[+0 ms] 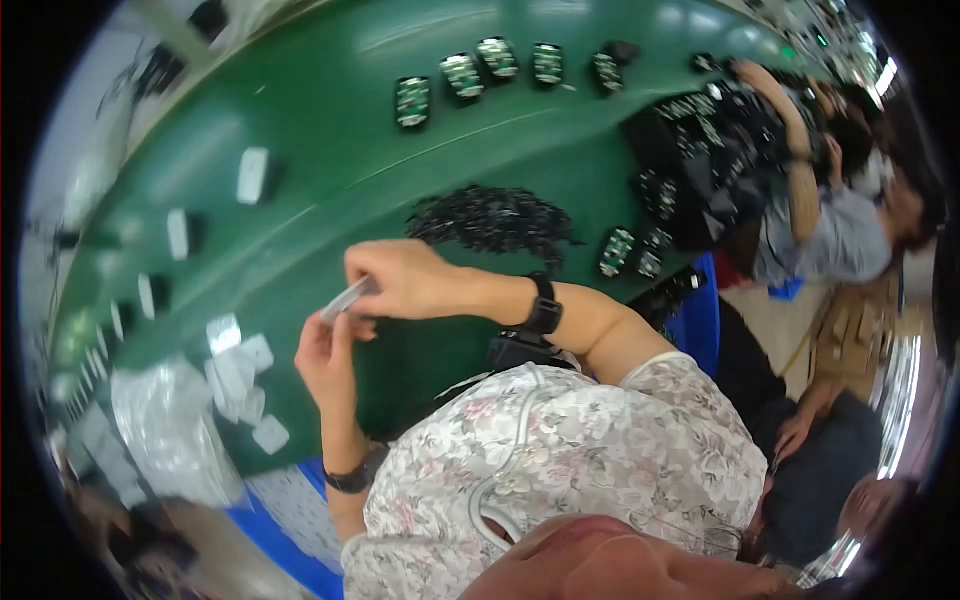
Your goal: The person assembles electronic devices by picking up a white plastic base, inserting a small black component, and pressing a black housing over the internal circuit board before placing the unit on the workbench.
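Observation:
In front of my body, both hands meet on a thin pale flat piece (347, 299), seen nearly edge-on. My left hand (327, 358) pinches its lower end between thumb and fingers. My right hand (400, 275) grips the upper end, its fingers curled and partly hiding the piece. Beyond my right wrist lies a loose heap of small black parts (490, 218) on the green table (330, 220). Several white rounded-square pieces (235, 380) lie to the left of my left hand.
White blocks (253, 176) stand in a curved row at the left. A clear plastic bag (165, 420) lies at the near left edge. Several green circuit boards in black casings (412, 101) line the far side. At right, a co-worker's arm (790, 110) reaches over a black pile (690, 150).

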`<state>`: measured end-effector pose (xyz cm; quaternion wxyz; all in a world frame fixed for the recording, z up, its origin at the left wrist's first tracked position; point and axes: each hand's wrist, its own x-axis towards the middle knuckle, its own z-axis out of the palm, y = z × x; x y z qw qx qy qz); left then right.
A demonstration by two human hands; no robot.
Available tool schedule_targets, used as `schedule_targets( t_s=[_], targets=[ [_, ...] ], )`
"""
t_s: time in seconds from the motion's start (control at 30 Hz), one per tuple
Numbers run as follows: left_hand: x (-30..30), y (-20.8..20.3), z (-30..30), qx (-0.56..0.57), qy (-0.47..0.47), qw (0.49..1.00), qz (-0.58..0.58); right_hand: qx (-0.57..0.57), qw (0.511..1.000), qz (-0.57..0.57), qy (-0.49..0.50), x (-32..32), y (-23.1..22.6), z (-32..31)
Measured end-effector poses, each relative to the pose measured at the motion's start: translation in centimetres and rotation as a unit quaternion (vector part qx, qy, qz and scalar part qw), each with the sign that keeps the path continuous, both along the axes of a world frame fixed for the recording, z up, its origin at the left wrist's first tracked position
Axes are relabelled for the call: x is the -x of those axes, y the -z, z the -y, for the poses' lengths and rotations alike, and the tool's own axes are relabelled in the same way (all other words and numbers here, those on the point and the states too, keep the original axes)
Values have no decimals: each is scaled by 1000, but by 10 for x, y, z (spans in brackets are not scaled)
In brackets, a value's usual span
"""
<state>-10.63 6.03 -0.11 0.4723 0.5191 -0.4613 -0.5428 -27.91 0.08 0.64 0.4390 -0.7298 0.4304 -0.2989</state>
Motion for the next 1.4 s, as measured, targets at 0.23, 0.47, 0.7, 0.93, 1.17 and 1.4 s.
schedule_targets(
  t_s=[0.23, 0.47, 0.7, 0.93, 1.17, 1.4],
  targets=[
    [-6, 7, 14, -4, -27, 997, -73, -73, 993, 89, -7, -1, 14, 8],
    [-55, 40, 51, 58, -38, 960, 272, 316, 892, -183, 265, 37, 0, 92],
    [-33, 20, 42, 89, -68, 818, 564, 57, 835, -516, 183, 51, 2, 192],
    [-22, 24, 18, 193, -60, 778, 595, 116, 943, -271, 156, 33, 1, 171],
    [-34, 29, 8, 240, 10, 847, 474, 58, 998, 21, 1, 9, 23, 80],
    [-38, 33, 8, 274, 6, 860, 430, 237, 951, -194, -42, 13, 7, 46]
  ],
)
